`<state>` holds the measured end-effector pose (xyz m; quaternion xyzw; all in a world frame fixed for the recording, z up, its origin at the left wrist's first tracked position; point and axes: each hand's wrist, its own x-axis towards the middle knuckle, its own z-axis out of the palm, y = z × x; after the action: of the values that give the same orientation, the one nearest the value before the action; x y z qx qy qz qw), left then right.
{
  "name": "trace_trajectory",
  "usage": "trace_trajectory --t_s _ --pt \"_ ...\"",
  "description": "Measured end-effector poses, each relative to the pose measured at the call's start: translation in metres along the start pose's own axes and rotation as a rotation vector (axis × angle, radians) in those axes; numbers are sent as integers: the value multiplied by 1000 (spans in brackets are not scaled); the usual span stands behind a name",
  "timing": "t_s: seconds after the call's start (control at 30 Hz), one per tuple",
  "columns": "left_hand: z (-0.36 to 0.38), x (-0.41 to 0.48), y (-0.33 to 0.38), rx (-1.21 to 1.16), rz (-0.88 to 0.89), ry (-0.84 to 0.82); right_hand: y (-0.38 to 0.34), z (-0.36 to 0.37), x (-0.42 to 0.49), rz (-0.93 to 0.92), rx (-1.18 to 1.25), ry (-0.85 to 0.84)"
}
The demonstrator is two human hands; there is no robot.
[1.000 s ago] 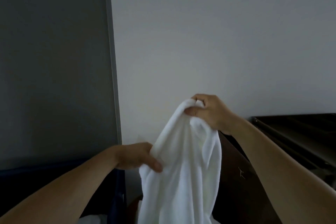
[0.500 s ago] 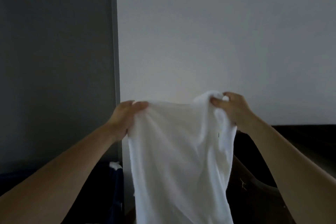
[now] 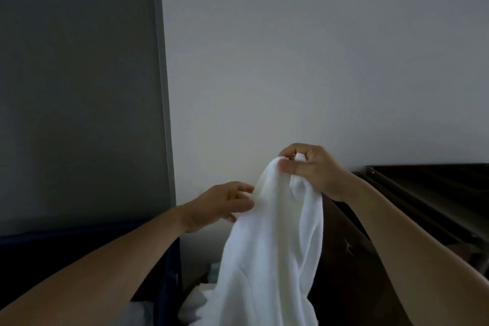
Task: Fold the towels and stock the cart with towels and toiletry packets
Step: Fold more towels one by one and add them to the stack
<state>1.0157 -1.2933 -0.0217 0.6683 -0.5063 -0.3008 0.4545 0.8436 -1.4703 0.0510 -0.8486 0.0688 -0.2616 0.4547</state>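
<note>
Right grip [image 3: 309,169]: clenched on the top of the towel [image 3: 272,246], thumb and fingers pinching a bunched corner.
Left grip [image 3: 219,206]: fingers reach to the towel's left edge and touch it. I cannot tell whether they have closed on it.
Towel: in the air in front of the wall [image 3: 317,61], hanging bunched and unfolded from the right grip, its lower end out of view.
Risk, corners: if my left grip catches a mid-fold and not the true edge, I expect the towel to open crooked and fold unevenly.
Risk, drop: one pinch carries the whole weight, so a slack thumb would let it fall.
Bin [image 3: 53,241]: dark blue, low left, inside mostly hidden by my arm.
Heap [image 3: 195,304]: white cloth just beside the bin's wall; whether it lies in anything I cannot tell.
Packets: none that I can make out.
</note>
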Motion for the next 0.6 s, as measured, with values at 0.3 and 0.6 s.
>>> trace_trajectory --t_s 0.3,0.6 --pt "16 -4 -18 250 -44 -81 -11 -6 11 -106 153 339" --pt "-25 -9 -29 413 -172 125 0 -35 13 43 44 533"
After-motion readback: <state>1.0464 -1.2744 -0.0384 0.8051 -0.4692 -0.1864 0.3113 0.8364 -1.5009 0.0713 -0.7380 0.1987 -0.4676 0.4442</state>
